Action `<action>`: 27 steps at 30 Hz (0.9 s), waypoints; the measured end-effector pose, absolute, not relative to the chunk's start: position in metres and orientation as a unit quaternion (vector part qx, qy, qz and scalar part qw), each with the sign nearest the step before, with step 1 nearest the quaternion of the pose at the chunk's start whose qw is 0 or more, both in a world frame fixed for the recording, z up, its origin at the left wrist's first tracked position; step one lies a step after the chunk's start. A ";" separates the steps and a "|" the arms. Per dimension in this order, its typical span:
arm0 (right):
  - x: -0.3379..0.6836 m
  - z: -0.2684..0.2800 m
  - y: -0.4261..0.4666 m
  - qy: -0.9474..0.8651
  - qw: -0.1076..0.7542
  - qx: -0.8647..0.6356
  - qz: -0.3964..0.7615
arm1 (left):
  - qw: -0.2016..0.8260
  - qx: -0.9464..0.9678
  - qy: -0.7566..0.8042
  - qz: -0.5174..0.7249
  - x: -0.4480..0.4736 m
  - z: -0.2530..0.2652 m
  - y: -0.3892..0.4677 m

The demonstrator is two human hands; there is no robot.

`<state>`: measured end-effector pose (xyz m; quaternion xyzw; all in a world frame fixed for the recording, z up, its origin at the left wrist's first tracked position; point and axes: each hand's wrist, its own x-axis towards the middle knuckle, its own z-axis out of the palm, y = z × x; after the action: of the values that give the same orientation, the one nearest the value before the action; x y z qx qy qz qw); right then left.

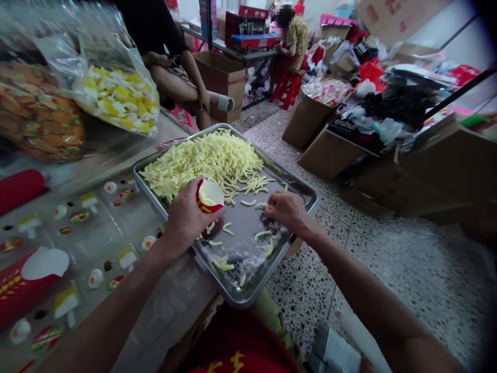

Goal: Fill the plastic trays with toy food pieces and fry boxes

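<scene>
A red carton with a white inside (210, 192) is in my left hand (185, 217), tilted over the tray, with a few pale pieces showing in its mouth. My right hand (288, 211) is low over the right side of the metal tray (254, 295), its fingers curled together. A pale yellow stick lies at those fingertips; whether they grip it is hidden. French-fry-shaped sticks (205, 158) are heaped at the tray's far end, and several loose ones (263, 234) are scattered nearer me, by whitish powder.
To the left, flat red cartons (29, 282) lie on a table whose clear sheet covers small food-shaped pieces (89, 201). Clear bags of yellow-white pieces (120, 98) and brownish pieces (39, 116) stand behind. Cardboard boxes (310, 122) crowd the right; people sit beyond.
</scene>
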<state>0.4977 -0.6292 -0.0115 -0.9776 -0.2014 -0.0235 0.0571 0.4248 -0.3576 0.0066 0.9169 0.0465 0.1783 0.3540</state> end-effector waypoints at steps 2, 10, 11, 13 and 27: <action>0.516 -0.009 -0.630 -0.228 0.073 -0.968 -0.072 | 0.348 0.919 0.062 0.172 0.421 0.006 -0.352; 0.531 -0.010 -0.615 -0.198 0.117 -0.973 -0.029 | 0.311 0.942 0.018 0.125 0.413 -0.005 -0.356; 0.526 -0.009 -0.612 -0.196 0.150 -0.969 -0.035 | 0.304 0.945 0.013 0.120 0.413 -0.006 -0.358; 0.516 -0.008 -0.602 -0.226 0.193 -0.954 -0.042 | 0.298 0.948 0.009 0.112 0.412 -0.006 -0.361; 0.462 0.025 -0.497 -0.309 0.376 -0.873 0.029 | 0.281 0.949 0.043 0.139 0.374 -0.004 -0.338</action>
<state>0.4618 -0.4967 0.0254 -0.8733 -0.3090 0.0290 0.3757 0.3741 -0.3382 -0.0041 0.9486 0.0425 0.1388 0.2811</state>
